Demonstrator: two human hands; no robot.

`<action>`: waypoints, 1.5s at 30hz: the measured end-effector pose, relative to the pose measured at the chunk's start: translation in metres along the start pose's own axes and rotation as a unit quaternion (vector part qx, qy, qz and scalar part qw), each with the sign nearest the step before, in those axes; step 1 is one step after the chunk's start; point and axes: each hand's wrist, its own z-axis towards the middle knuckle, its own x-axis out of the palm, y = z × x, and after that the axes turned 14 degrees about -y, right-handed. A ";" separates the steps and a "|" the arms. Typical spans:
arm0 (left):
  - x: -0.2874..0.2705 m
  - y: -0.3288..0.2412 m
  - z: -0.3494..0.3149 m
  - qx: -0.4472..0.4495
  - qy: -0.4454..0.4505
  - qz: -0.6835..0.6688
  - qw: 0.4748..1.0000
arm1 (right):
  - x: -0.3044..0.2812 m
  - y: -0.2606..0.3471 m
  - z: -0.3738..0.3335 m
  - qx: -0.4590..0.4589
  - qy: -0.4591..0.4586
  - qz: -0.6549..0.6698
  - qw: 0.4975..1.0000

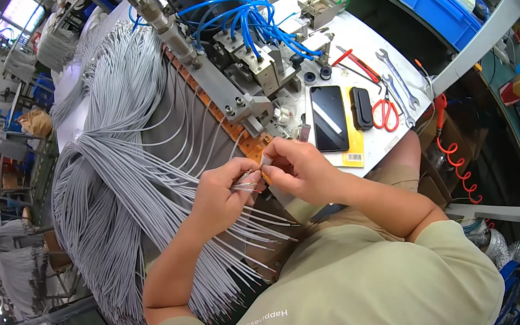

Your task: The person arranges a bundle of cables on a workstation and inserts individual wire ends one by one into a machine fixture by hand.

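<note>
My left hand is closed around several thin grey cables, whose stripped ends with small coloured wires poke out past the fingers. Right beside it, almost touching, my right hand pinches a small whitish piece; its exact kind is too small to tell. Both hands meet at the near end of an orange slotted rail. A large tied bundle of grey cables fans out on the left, its loose ends passing under my left hand and forearm.
Beyond my hands stands a metal machine with blue air tubes. On the white table to the right lie a phone, a black case, red-handled scissors, red pliers and wrenches. A blue crate sits farther right.
</note>
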 end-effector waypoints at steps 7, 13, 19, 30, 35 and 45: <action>-0.004 0.006 0.002 -0.039 0.038 -0.034 0.998 | -0.001 -0.022 0.010 -0.282 -0.047 -0.130 0.949; 0.005 -0.007 -0.005 0.198 -0.218 0.113 0.949 | -0.007 -0.028 0.020 -0.214 -0.124 -0.170 0.954; -0.019 -0.003 -0.007 0.188 0.193 0.233 0.934 | -0.014 -0.057 0.022 0.087 -0.125 -0.043 0.987; 0.002 0.001 -0.003 0.205 -0.029 0.287 0.935 | -0.016 -0.069 0.032 0.210 -0.079 0.016 0.974; -0.002 0.011 0.000 0.166 -0.035 0.198 0.965 | -0.014 -0.066 0.025 0.212 -0.137 0.072 0.965; -0.009 0.016 0.004 -0.091 0.007 -0.098 0.991 | -0.001 -0.009 -0.016 -0.190 -0.115 -0.089 0.971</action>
